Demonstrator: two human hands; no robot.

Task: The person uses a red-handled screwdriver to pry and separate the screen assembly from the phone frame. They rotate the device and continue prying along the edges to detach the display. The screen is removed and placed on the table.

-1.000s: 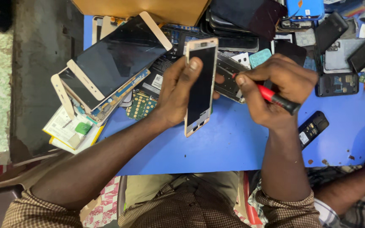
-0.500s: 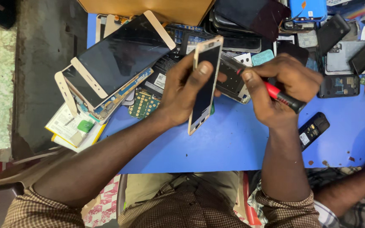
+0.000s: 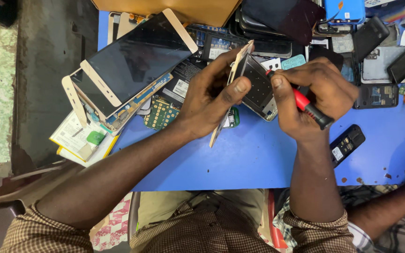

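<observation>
Two hands work over a cluttered blue table [image 3: 240, 164]: left hand [image 3: 207, 100] grips phone [image 3: 233, 89], right hand [image 3: 312, 96] clasps screwdriver [image 3: 308, 107]

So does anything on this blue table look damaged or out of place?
Yes. The gold-framed phone in the left hand is tipped on edge, its screen panel parting from the body. The right hand holds a red-handled tool at that gap. On the blue table, bare circuit boards and a stack of loose screens overhang the left edge.

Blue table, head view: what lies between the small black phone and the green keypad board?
The gold-framed phone, on edge in the left hand, plus bare blue table; head view.
</observation>
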